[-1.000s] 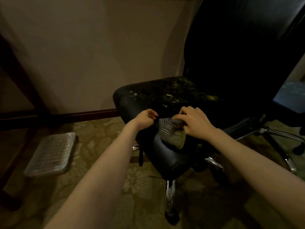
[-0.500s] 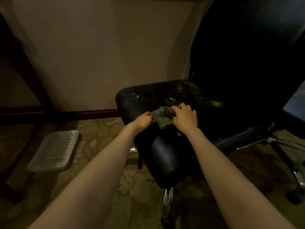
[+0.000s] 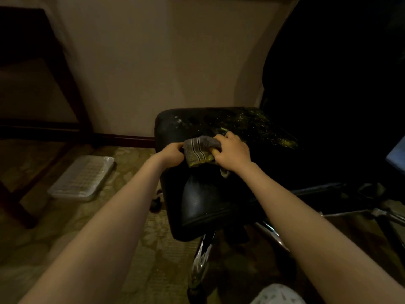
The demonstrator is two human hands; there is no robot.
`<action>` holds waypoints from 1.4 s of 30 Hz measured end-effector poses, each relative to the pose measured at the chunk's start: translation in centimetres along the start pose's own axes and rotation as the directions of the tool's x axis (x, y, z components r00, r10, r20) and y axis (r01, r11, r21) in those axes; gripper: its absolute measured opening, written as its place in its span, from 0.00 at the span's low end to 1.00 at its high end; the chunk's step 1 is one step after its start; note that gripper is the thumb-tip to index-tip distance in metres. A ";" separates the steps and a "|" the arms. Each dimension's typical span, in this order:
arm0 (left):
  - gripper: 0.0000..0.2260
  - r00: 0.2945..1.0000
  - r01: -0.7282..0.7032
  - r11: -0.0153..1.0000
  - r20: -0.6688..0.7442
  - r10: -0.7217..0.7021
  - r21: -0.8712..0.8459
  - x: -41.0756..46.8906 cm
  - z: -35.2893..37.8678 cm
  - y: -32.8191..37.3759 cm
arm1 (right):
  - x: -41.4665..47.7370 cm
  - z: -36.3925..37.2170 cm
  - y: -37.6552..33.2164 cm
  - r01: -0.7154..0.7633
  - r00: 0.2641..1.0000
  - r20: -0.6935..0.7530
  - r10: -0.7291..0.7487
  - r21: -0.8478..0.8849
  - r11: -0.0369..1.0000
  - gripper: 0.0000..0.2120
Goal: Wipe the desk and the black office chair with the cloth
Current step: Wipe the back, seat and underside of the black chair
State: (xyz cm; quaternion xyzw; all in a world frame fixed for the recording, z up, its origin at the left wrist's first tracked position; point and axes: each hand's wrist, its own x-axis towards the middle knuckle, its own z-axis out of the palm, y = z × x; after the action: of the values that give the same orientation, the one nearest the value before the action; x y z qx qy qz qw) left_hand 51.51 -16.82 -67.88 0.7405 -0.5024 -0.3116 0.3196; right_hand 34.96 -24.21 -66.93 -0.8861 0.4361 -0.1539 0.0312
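A clear, shallow rectangular plastic tray (image 3: 82, 178) with a gridded texture lies flat on the floor, near the wall but apart from it. Under it spreads a beige-and-olive carpet (image 3: 162, 270) with a faint leaf-like pattern. Behind stands a plain beige wall (image 3: 164, 62), edged along the bottom by a dark reddish-brown skirting board (image 3: 129, 140). At the right edge a pale blue-grey panel (image 3: 397, 155) shows — too cropped to identify. At the bottom edge sits a patch of white speckled fabric (image 3: 277, 295) — blurred.
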 end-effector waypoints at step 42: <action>0.20 0.993 0.115 0.974 0.005 -0.118 0.193 -5.5 -1.8 -0.4 | -6.8 -1.2 -4.5 0.310 0.951 0.030 -0.309 -0.075 0.948 0.22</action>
State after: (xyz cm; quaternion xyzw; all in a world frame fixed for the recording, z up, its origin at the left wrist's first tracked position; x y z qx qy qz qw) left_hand 51.47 -11.24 -66.35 0.7937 -0.4883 -0.2857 0.2234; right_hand 34.12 -16.00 -66.64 -0.9453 0.2973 -0.1319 -0.0242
